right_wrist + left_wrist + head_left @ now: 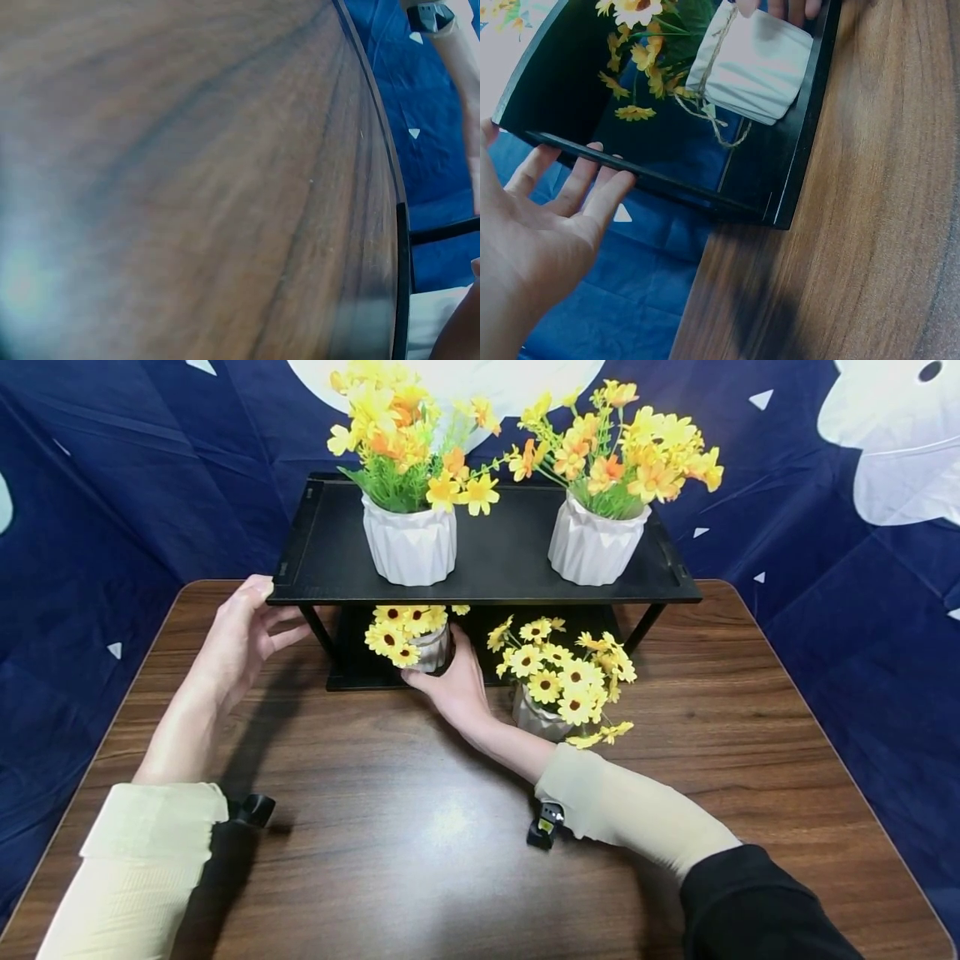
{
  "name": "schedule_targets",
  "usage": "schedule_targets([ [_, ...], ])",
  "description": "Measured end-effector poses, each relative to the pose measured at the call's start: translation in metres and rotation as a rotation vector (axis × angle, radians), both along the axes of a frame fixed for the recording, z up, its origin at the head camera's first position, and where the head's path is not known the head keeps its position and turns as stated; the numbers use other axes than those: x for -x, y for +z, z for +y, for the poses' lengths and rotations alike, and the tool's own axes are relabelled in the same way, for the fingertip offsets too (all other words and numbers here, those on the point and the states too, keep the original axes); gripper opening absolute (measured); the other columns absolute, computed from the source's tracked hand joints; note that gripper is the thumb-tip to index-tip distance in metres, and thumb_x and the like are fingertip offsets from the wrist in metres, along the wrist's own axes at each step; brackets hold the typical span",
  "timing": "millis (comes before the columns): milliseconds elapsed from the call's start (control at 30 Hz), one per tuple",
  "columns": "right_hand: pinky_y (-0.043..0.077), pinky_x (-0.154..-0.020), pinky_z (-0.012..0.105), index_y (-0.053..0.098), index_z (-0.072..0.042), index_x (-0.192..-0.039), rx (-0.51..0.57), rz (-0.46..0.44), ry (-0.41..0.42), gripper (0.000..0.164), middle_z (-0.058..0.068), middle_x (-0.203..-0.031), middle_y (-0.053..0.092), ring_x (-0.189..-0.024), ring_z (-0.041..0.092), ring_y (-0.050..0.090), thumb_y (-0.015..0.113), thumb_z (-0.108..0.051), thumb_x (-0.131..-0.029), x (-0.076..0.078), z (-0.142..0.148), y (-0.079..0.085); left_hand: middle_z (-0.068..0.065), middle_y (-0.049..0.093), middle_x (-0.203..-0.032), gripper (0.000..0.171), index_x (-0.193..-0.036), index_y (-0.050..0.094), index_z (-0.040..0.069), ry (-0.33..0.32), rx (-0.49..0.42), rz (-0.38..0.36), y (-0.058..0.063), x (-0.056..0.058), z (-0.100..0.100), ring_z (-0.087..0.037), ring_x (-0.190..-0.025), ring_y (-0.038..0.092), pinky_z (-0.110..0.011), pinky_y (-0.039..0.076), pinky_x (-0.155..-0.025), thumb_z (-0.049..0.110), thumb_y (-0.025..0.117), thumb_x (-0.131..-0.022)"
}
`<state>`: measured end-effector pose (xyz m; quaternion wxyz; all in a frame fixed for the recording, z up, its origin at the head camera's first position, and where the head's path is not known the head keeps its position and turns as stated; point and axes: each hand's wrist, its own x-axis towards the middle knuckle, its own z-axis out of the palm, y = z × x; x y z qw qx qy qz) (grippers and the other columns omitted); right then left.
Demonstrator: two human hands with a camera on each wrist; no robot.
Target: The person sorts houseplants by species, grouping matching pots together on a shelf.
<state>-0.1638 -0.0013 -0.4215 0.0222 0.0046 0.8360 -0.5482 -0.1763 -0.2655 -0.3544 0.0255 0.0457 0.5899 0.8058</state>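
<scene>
A two-level black rack stands toward the back of the table. At its left end my left hand holds the upper board's corner, thumb on top; in the left wrist view its fingers lie along the rack's post. My right hand grips a white ridged pot of yellow daisies under the upper board, thumb in front. Twine is tied round this pot in the left wrist view, where it lies over the lower board. The right hand's far fingers are mostly hidden in the head view.
Two white pots of yellow and orange flowers stand on the upper board. Another daisy pot stands on the wooden table, before the rack's right half, close to the right forearm. A dark blue cloth hangs behind.
</scene>
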Motion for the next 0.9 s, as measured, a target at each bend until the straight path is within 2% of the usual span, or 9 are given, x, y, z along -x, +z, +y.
schedule_targets([
  [233, 0.038, -0.122, 0.040, 0.032, -0.020, -0.159, 0.018, 0.010, 0.073, 0.096, 0.006, -0.157, 0.048, -0.146, 0.022, 0.047, 0.086, -0.033, -0.080, -0.012, 0.012, 0.003, 0.002, 0.071, -0.110, 0.014, -0.108, 0.063, 0.013, -0.007, -0.024, 0.014, -0.001, 0.000, -0.001, -0.012, -0.102, 0.073, -0.028, 0.062, -0.087, 0.024, 0.055, -0.105],
  [500, 0.040, -0.121, 0.040, 0.036, -0.016, -0.157, 0.005, -0.004, 0.191, 0.089, 0.004, -0.159, 0.046, -0.146, 0.026, 0.047, 0.084, -0.034, -0.084, -0.024, 0.029, 0.010, 0.002, 0.069, -0.114, 0.016, -0.113, 0.062, 0.013, 0.000, 0.011, 0.002, 0.000, 0.000, 0.001, -0.014, -0.103, 0.073, -0.028, 0.062, -0.088, 0.025, 0.056, -0.105],
  [733, 0.041, -0.121, 0.042, 0.039, -0.016, -0.155, 0.097, -0.015, 0.299, 0.085, 0.009, -0.156, 0.051, -0.144, 0.023, 0.049, 0.085, -0.030, -0.084, -0.030, 0.046, 0.012, 0.003, 0.070, -0.112, 0.015, -0.112, 0.062, 0.013, 0.006, 0.013, -0.003, 0.000, 0.000, -0.001, -0.013, -0.103, 0.072, -0.028, 0.062, -0.087, 0.025, 0.055, -0.105],
  [900, 0.041, -0.121, 0.043, 0.040, -0.015, -0.155, 0.113, -0.039, 0.397, 0.085, 0.013, -0.154, 0.052, -0.143, 0.026, 0.051, 0.086, -0.027, -0.085, -0.035, 0.058, 0.010, 0.003, 0.070, -0.113, 0.015, -0.113, 0.061, 0.013, -0.003, 0.006, -0.005, 0.000, 0.000, -0.001, -0.013, -0.103, 0.072, -0.028, 0.062, -0.088, 0.025, 0.055, -0.105],
])
